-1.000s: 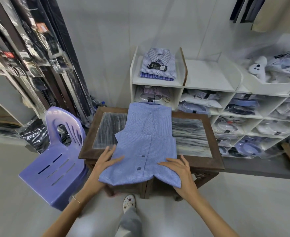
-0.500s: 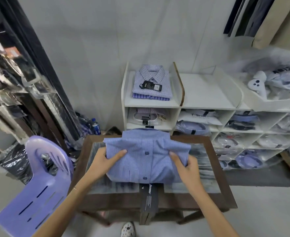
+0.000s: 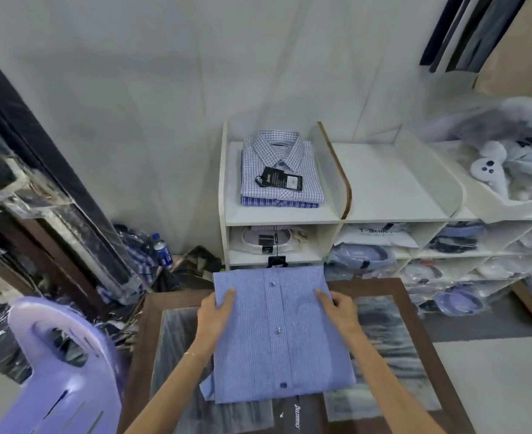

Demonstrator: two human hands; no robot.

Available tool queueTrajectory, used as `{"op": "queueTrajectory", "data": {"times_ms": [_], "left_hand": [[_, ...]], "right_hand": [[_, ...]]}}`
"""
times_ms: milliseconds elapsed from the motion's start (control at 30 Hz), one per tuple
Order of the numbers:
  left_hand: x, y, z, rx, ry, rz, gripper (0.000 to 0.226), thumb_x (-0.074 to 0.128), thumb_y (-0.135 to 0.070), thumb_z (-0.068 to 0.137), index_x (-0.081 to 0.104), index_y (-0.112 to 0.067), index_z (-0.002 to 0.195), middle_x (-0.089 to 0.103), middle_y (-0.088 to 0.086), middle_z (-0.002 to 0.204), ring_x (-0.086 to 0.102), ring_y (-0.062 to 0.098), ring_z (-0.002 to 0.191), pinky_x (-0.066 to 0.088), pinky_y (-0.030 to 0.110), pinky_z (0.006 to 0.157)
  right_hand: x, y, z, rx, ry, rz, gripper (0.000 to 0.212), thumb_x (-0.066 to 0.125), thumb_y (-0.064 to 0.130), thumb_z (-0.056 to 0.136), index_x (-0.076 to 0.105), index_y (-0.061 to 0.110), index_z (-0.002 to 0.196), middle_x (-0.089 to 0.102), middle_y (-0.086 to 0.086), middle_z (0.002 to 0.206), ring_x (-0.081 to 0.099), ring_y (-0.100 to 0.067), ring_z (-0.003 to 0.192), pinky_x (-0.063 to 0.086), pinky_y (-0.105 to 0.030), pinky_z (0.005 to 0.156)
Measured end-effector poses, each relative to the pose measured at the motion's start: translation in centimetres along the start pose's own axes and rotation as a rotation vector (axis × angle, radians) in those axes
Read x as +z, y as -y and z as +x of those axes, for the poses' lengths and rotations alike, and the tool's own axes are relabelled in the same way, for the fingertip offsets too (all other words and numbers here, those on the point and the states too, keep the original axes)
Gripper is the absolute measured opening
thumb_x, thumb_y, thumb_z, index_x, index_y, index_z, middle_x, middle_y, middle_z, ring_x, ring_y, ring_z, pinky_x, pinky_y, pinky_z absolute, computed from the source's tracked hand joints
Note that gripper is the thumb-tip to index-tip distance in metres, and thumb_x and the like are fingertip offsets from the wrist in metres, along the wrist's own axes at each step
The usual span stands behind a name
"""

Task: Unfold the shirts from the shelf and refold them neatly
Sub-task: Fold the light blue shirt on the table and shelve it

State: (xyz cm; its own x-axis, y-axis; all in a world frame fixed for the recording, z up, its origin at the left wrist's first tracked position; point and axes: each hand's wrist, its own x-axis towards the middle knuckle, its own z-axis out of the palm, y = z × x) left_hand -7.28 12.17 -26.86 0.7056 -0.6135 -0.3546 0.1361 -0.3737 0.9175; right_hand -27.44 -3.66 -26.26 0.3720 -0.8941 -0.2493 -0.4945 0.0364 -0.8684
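Both hands grip the folded blue shirt [image 3: 281, 333] by its far corners, left hand [image 3: 216, 311] and right hand [image 3: 339, 310], before the white shelf [image 3: 383, 214].

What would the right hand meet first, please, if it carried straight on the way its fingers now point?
Probably the hanging black tag and the white shelf unit just beyond the blue shirt that the right hand holds; depth is unclear.

a blue fine-striped shirt [image 3: 281, 335], folded into a neat rectangle with its button placket facing up, sits at the table's middle. on the far shelf's top left compartment lies a stack of folded checked shirts [image 3: 281, 170], collar up, black tag on top.
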Motion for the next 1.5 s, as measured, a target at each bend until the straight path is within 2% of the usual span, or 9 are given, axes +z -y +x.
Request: {"op": "queueTrajectory", "data": {"times_ms": [233, 467, 600, 767, 900, 1100, 1267, 1433, 1500], "left_hand": [[0.5, -1.6, 1.8, 0.057, 0.008, 0.040, 0.036, 0.058, -0.035, 0.093, 0.059, -0.002, 0.082, 0.063, 0.012, 0.078, 0.059, 0.022, 0.071, 0.047, 0.038, 0.065], [-1.6, 1.5, -4.7, 0.036, -0.182, 0.214, 0.028, 0.057, -0.035, 0.094, 0.065, -0.013, 0.078, 0.065, -0.001, 0.069, 0.055, 0.007, 0.060, 0.038, 0.017, 0.056], [-2.7, 3.4, -7.3, 0.055, -0.282, 0.297, 0.035, 0.052, -0.034, 0.096, 0.071, -0.014, 0.074, 0.068, 0.003, 0.065, 0.063, 0.017, 0.063, 0.042, 0.023, 0.054], [-2.0, 3.6, -8.6, -0.006, -0.301, 0.276, 0.041, 0.051, -0.038, 0.096, 0.071, -0.009, 0.075, 0.065, 0.004, 0.060, 0.057, 0.011, 0.056, 0.038, 0.019, 0.052], [-1.1, 3.0, -9.1, 0.035, -0.342, 0.245, 0.033, 0.066, -0.035, 0.088, 0.071, -0.007, 0.071, 0.062, -0.005, 0.057, 0.054, 0.003, 0.054, 0.039, 0.011, 0.050], [0.6, 2.6, -9.8, 0.171, -0.362, 0.188, 0.014, 0.065, -0.023, 0.090, 0.065, -0.014, 0.079, 0.067, -0.005, 0.071, 0.064, 0.008, 0.070, 0.044, 0.017, 0.060], [0.5, 2.4, -10.1, 0.220, -0.223, 0.023, 0.014, 0.052, -0.014, 0.097, 0.057, -0.009, 0.085, 0.066, -0.007, 0.079, 0.060, 0.000, 0.070, 0.041, 0.009, 0.058], [-0.5, 4.7, -9.5, 0.021, -0.152, -0.028, 0.021, 0.054, -0.029, 0.096, 0.059, -0.011, 0.105, 0.064, -0.004, 0.096, 0.061, 0.016, 0.091, 0.046, 0.022, 0.069], [-0.3, 4.3, -9.2, 0.038, -0.096, -0.012, 0.041, 0.056, -0.045, 0.092, 0.063, -0.005, 0.095, 0.066, 0.004, 0.089, 0.063, 0.016, 0.084, 0.046, 0.025, 0.070]], "right_hand": [[-0.9, 1.2, 1.8, 0.001, -0.043, 0.026, 0.052, 0.060, 0.032, 0.092, 0.028, 0.018, 0.054, 0.026, 0.011, 0.042, 0.023, -0.005, 0.039, 0.021, -0.024, 0.049], [-1.8, 0.0, -1.6, -0.077, -0.096, -0.032, 0.054, 0.064, 0.035, 0.089, 0.027, 0.017, 0.054, 0.027, 0.005, 0.050, 0.026, -0.010, 0.050, 0.022, -0.022, 0.052], [-2.3, -1.0, -3.8, -0.112, -0.149, -0.018, 0.057, 0.068, 0.037, 0.086, 0.028, 0.019, 0.051, 0.028, 0.006, 0.048, 0.027, -0.010, 0.049, 0.024, -0.019, 0.051], [-2.2, -2.0, -5.3, -0.041, -0.080, 0.080, 0.045, 0.066, 0.025, 0.089, 0.035, 0.017, 0.056, 0.032, 0.006, 0.050, 0.028, -0.005, 0.042, 0.024, -0.023, 0.050], [-2.0, -1.9, -5.9, -0.027, -0.027, 0.131, 0.039, 0.060, 0.016, 0.093, 0.039, 0.019, 0.060, 0.036, 0.008, 0.053, 0.036, -0.001, 0.041, 0.028, -0.012, 0.045], [-1.8, -2.4, -5.8, 0.058, 0.027, 0.224, 0.031, 0.056, 0.022, 0.095, 0.057, -0.008, 0.087, 0.064, -0.018, 0.085, 0.058, -0.024, 0.075, 0.045, -0.029, 0.063], [-2.7, -2.3, -6.0, 0.133, 0.114, 0.415, 0.021, 0.053, 0.020, 0.096, 0.066, 0.007, 0.107, 0.071, -0.007, 0.106, 0.068, -0.021, 0.096, 0.055, -0.034, 0.080], [-3.5, -3.5, -6.5, 0.186, 0.254, 0.499, 0.075, 0.078, 0.063, 0.057, 0.067, 0.011, 0.110, 0.073, -0.003, 0.107, 0.069, -0.021, 0.098, 0.058, -0.037, 0.081], [-3.4, -3.0, -6.4, 0.208, 0.270, 0.505, 0.058, 0.074, 0.051, 0.070, 0.067, 0.008, 0.109, 0.073, -0.005, 0.106, 0.069, -0.023, 0.099, 0.057, -0.038, 0.082]]}}
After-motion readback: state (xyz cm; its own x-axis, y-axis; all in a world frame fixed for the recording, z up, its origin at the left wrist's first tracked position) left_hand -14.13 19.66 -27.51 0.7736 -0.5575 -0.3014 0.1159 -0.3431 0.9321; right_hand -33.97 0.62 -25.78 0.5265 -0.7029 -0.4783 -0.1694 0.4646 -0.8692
